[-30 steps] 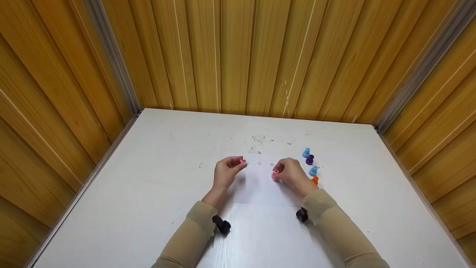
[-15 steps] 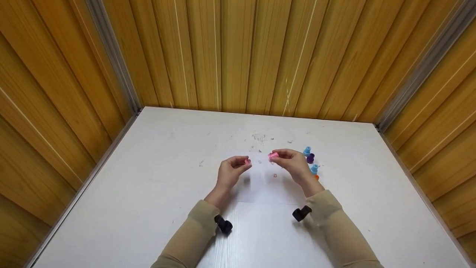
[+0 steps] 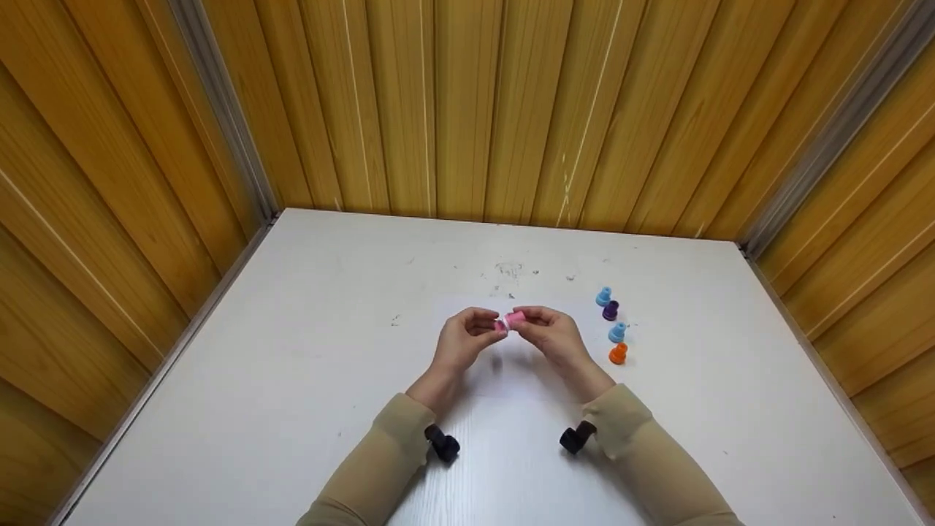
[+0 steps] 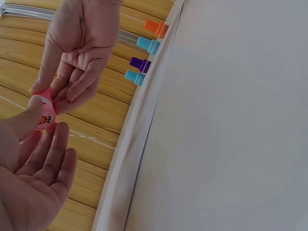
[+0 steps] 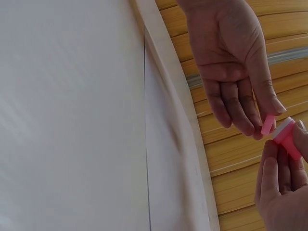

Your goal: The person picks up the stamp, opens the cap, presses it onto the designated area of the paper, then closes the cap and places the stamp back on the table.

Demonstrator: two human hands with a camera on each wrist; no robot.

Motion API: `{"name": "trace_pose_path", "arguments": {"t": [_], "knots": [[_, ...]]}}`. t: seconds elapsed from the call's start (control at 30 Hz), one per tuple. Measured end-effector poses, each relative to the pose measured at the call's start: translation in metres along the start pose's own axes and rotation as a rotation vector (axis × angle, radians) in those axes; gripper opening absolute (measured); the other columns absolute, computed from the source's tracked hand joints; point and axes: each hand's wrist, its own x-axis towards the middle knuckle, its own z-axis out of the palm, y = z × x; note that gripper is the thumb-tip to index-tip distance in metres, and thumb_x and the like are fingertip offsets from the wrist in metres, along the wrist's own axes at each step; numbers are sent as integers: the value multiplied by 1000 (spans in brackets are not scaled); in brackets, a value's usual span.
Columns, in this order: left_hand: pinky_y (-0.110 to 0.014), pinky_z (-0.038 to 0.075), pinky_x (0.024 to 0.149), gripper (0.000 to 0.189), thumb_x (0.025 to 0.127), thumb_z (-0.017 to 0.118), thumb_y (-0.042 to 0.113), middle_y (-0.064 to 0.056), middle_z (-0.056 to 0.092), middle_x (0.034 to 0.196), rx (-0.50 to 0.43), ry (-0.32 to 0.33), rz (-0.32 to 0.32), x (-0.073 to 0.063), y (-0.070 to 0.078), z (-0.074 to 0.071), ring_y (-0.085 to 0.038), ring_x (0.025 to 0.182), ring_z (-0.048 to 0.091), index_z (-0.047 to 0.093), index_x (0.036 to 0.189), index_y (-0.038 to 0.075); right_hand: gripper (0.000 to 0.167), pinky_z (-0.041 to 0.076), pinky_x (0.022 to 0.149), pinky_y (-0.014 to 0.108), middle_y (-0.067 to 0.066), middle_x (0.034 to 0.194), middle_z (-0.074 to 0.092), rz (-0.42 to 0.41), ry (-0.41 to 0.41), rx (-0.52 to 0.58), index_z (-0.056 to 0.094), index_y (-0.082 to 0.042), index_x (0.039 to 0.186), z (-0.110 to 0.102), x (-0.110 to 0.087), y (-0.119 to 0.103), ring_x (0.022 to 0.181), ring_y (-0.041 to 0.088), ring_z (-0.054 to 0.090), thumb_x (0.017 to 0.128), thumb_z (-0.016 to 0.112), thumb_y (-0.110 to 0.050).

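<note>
My left hand (image 3: 462,343) pinches a small pink cap (image 5: 268,125) between thumb and fingers. Between the thumb and fingers of my right hand (image 3: 561,345) is a pink toy stamp (image 5: 288,140) with a white band round its wide end. That end faces the cap, and the two are very close together above the paper. A thin gap shows in the right wrist view. A small printed picture is visible on the cap's face in the left wrist view. A white sheet of paper (image 3: 500,383) lies under the hands, partly covered by them.
To the right of the right hand stand several capped toy stamps in a rough row: light blue (image 3: 603,296), purple (image 3: 611,310), another light blue (image 3: 617,332) and orange (image 3: 618,353). Wood-patterned panels (image 3: 460,109) wall the white table (image 3: 329,292), which has dark scuffs.
The right hand has lifted the pink stamp from the paper, turned it sideways and brought it left to the cap. The left hand has shifted slightly right, still holding the cap.
</note>
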Motion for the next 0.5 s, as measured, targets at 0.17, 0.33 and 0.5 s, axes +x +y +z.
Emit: {"name": "trace_pose_path", "arguments": {"t": [0.17, 0.33, 0.5], "knots": [[-24, 63, 83, 29, 84, 85, 9, -16, 77, 106, 29, 9, 1, 0, -1, 1, -19, 94, 75, 74, 109, -1, 33, 61, 86, 19, 2, 101, 77, -26, 28, -100, 71, 6, 120, 3, -2, 2, 93, 12, 71, 88, 79, -1], [-26, 64, 81, 26, 83, 86, 11, -16, 78, 104, 72, 41, 25, -2, -1, 1, -23, 95, 76, 77, 105, 0, 34, 61, 88, 20, 6, 106, 78, -45, 31, -166, 73, 3, 118, 6, -4, 6, 97, 14, 72, 87, 82, -6], [-24, 63, 79, 23, 83, 85, 7, -19, 78, 104, 79, 66, 34, -2, 2, 3, -24, 92, 76, 78, 103, -2, 35, 61, 89, 20, 6, 109, 78, -33, 38, -166, 73, 1, 119, 7, -5, 7, 99, 13, 72, 87, 83, -9]]}}
